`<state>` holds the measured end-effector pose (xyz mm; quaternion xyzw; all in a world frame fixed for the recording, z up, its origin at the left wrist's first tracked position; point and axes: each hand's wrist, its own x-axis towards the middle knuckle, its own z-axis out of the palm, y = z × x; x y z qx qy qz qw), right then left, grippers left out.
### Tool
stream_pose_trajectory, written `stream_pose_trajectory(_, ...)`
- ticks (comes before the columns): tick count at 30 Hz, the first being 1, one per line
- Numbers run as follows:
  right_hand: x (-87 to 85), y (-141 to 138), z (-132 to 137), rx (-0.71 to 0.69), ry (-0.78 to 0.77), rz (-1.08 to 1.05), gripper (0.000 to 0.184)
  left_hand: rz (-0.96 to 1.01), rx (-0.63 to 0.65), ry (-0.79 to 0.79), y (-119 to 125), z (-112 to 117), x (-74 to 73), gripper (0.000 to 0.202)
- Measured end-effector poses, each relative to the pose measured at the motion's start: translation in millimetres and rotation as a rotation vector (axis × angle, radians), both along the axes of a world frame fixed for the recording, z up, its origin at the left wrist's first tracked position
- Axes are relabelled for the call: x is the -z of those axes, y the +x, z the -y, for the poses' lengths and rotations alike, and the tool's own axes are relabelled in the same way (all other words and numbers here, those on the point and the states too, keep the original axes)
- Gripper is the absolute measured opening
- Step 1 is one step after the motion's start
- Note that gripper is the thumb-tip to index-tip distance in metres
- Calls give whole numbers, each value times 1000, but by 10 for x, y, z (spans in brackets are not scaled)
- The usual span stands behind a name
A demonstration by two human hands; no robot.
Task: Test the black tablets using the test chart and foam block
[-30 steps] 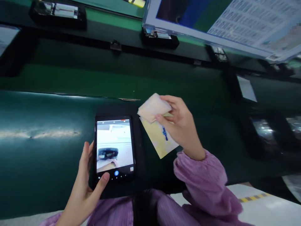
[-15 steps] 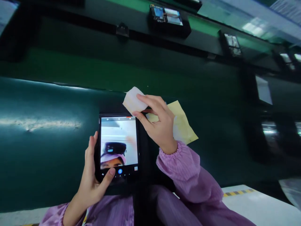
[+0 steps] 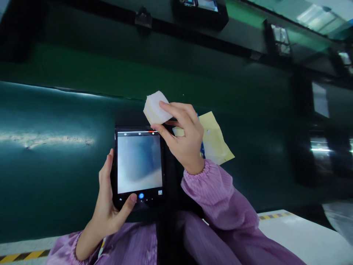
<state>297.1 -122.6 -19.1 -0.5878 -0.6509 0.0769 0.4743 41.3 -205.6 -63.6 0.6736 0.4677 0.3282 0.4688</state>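
Handheld device (image 3: 139,165): upright in your left hand (image 3: 110,209), just in front of your body and above the near edge of the green worktop (image 3: 55,165). The left grip is closed around the device's left edge, with the thumb laid across the bottom bar of the screen next to the blue round button. Change noted: half a second ago the screen showed a sharp camera picture. It now shows only a smeared grey-blue field, while the top bar and bottom icons are the same. White folded wipe (image 3: 156,108): pinched between thumb and forefinger of your right hand (image 3: 183,141), so that grip is closed on it. Change noted: a second ago the wipe was held off to the right of the device. It now sits at the device's top right corner, and I cannot tell whether it touches or just clears the upper edge. The blurring of the picture coincides with the wipe's arrival there. Yellow sheet (image 3: 213,141): behind the right hand, with a blue mark near the palm. I cannot tell if the lower fingers hold it or it lies on the worktop. Both arms are in a purple sleeve (image 3: 220,198). Further out, dark fixtures (image 3: 200,11) sit on the far rail.
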Motion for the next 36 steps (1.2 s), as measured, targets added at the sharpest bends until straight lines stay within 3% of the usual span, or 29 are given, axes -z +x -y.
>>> stream_pose_trajectory(4,2,-17,9,2,-45,-1,32,-6,-2,12,1,-3,-2,105)
stream_pose_trajectory(11,40,-22,4,-23,52,40,31,-52,28,53,18,-29,-39,112)
stream_pose_trajectory(36,68,-48,46,-12,25,58,30,-114,37,74,40,-44,-81,120)
